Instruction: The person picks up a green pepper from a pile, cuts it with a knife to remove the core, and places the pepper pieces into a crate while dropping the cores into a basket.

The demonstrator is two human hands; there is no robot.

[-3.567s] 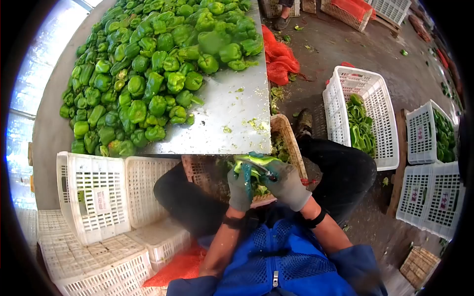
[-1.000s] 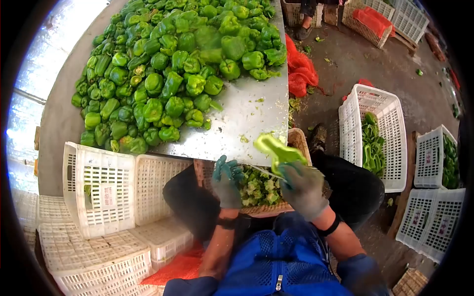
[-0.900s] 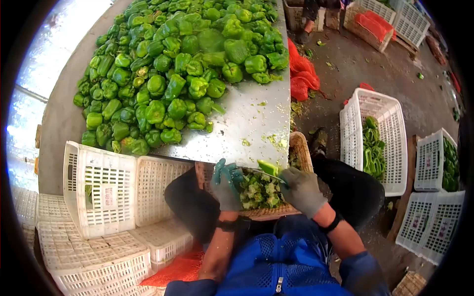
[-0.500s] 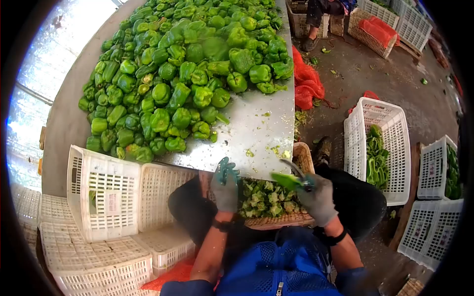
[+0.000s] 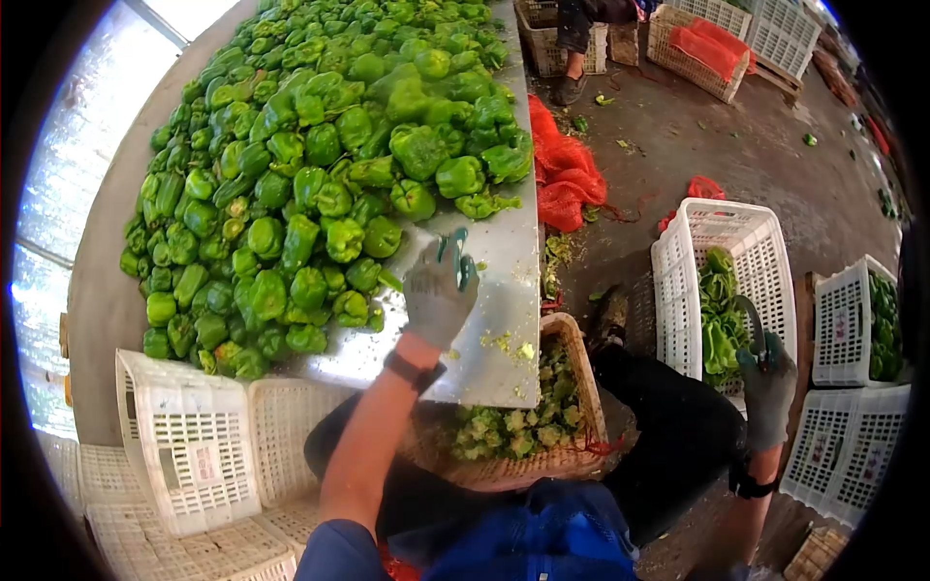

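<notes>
My left hand (image 5: 441, 292), in a grey glove with green fingertips, is over the metal table (image 5: 494, 363) with its fingers apart and nothing in them. It is nearest to the front edge of a big pile of green bell peppers (image 5: 300, 242). My right hand (image 5: 772, 395), gloved alike, grips a small knife with a curved blade (image 5: 750, 321). That hand is at the near right rim of a white plastic crate (image 5: 678, 290), which holds cut green pepper pieces (image 5: 719, 315).
Between my legs a basket (image 5: 593, 407) holds pepper cores (image 5: 523, 426). White crates (image 5: 203, 436) stand at the left, others (image 5: 841, 329) at the far right. Red netting (image 5: 567, 179) lies beside the table. Another person's leg (image 5: 573, 48) shows at the top.
My right hand has swung right from above the core basket to the white crate, and the green pepper piece is gone from it. My left hand has moved forward over the table.
</notes>
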